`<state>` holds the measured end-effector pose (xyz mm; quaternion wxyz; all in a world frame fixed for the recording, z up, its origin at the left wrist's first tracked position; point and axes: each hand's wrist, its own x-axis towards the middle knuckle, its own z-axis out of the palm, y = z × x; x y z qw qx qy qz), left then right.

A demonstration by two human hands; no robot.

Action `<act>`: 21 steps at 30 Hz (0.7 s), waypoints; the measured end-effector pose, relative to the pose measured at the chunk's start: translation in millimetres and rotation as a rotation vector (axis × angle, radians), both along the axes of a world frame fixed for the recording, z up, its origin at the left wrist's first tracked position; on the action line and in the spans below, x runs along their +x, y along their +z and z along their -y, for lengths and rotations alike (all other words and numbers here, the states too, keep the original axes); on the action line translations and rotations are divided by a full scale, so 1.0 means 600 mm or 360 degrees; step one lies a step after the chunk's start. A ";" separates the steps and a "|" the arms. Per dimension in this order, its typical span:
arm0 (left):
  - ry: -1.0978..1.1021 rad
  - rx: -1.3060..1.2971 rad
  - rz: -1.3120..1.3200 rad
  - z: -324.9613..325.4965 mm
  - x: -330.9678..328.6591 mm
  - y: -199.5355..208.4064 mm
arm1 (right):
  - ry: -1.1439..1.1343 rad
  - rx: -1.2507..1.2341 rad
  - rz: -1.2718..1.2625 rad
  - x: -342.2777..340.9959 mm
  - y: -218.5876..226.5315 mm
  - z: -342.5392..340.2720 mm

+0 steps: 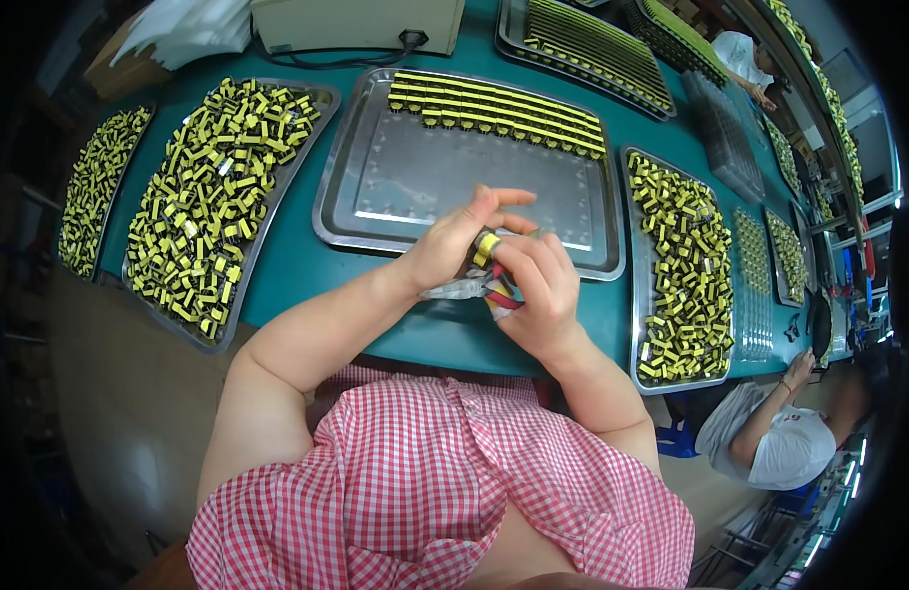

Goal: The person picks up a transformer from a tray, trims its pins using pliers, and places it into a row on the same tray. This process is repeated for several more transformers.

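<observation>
My hands meet over the near edge of a metal tray [395, 187]. A small yellow-and-black coil component [486, 248], like a small transformer, sits between them. My left hand [452, 236] is closed around its far-left side, with some fingertips showing beyond. Curled beside the component, my right hand [545, 290] also grips a pair of small pliers [503, 293] with red handles. A greyish end of the tool points left, below my left wrist. The pins of the component are hidden by my fingers. Several tight rows of like components [494, 108] stand along the tray's far side.
Loose components fill a tray [213, 197] at left, another tray [102, 197] farther left, and one at right [680, 275]. A beige box-shaped device [356, 29] with a black cable stands behind. Filled trays [582, 54] lie far right. A co-worker [769, 433] sits at right.
</observation>
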<state>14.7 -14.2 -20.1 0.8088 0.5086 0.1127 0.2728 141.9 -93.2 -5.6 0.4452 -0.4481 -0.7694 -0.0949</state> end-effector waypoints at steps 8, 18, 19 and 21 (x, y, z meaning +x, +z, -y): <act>0.0073 0.0018 -0.0279 -0.013 0.001 0.009 | -0.0027 -0.0109 -0.0078 0.002 -0.004 -0.004; 0.0425 0.0294 -0.0287 -0.028 -0.004 0.020 | 0.0081 -0.0726 -0.1414 0.044 -0.009 -0.017; 0.0388 0.0328 -0.0258 -0.024 -0.004 0.013 | 0.0216 -0.1018 -0.1729 0.049 -0.006 -0.020; 0.0338 0.0299 -0.0134 -0.016 0.002 0.006 | 0.0417 -0.1356 -0.2146 0.048 -0.003 -0.021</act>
